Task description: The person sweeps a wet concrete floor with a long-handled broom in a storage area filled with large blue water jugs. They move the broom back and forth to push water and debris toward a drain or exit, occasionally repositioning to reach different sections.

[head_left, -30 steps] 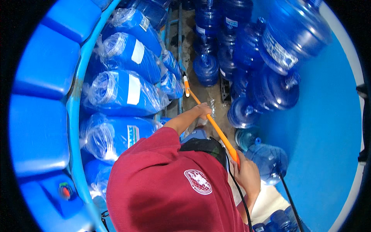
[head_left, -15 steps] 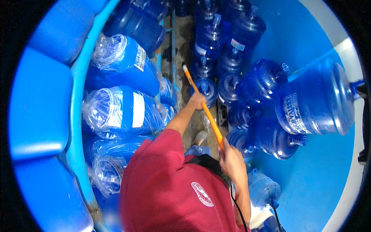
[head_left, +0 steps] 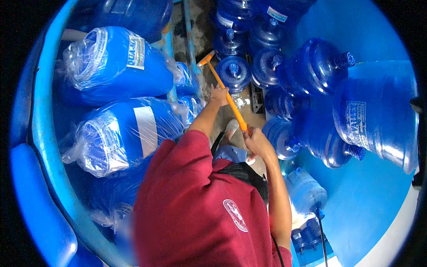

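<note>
An orange pole point(head_left: 231, 105) slants across the middle of the view, with a short orange and white crosspiece at its far end, much like a floor squeegee. My left hand point(head_left: 219, 95) is wrapped around it partway up. Lower down, my right hand point(head_left: 258, 141) grips the near end. The crosspiece is near the wet floor point(head_left: 242, 100), beside an upright blue water jug point(head_left: 233, 73); whether it touches the floor I cannot tell.
Plastic-wrapped blue jugs point(head_left: 120, 129) lie on a light-blue metal rack point(head_left: 46, 89) at left. Several bare blue jugs point(head_left: 322, 66) are stacked at right against a blue wall point(head_left: 378, 209). A paler jug point(head_left: 304, 191) is at lower right. My shoe point(head_left: 231, 126) shows on the floor.
The view has shifted, and the pole's crosspiece now shows where only a narrow end appeared before. Both hands keep their hold on the pole.
</note>
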A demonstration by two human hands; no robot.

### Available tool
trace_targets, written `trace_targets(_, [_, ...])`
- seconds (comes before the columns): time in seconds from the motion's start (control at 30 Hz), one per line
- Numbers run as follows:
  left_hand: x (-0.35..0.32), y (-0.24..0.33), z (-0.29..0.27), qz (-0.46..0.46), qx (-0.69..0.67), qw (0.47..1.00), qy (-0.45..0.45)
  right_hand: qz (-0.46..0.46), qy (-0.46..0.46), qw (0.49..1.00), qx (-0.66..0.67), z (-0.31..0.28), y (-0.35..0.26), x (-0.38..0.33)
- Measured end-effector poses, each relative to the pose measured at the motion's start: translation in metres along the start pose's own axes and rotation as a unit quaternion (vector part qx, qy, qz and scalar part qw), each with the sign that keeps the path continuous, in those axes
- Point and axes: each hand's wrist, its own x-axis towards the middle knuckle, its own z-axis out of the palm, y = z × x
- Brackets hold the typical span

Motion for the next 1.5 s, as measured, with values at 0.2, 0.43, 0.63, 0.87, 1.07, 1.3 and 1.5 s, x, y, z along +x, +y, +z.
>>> trace_targets(0.2, [-0.023,0.007,0.02,0.08,0.127,0.989,0.006,-0.005,0.027,0.999,-0.019,0.024,0.033,-0.027])
trace_targets(0.43, [-0.037,0.0,-0.01,0.008,-0.027,0.987,0.156,-0.129,0.172,0.926,-0.31,0.028,-0.003,-0.035])
trace_targets(0.63, [-0.049,-0.006,-0.024,0.041,-0.248,0.886,0.39,-0.194,0.198,0.854,-0.44,0.028,-0.045,-0.062])
trace_targets(0.87, [-0.059,-0.035,0.009,0.107,-0.231,0.962,0.099,-0.143,0.125,0.87,-0.455,0.061,-0.027,-0.061])
trace_targets(1.07, [-0.09,-0.007,0.027,0.099,-0.249,0.943,0.196,-0.115,0.089,0.884,-0.444,0.054,-0.008,-0.08])
trace_targets(1.3, [-0.136,0.05,0.024,0.065,-0.216,0.969,0.101,-0.107,0.071,0.9,-0.416,0.012,0.029,-0.125])
trace_targets(1.5, [-0.183,0.097,0.07,0.135,-0.07,0.988,0.026,-0.037,0.004,0.941,-0.337,-0.014,0.105,-0.18])
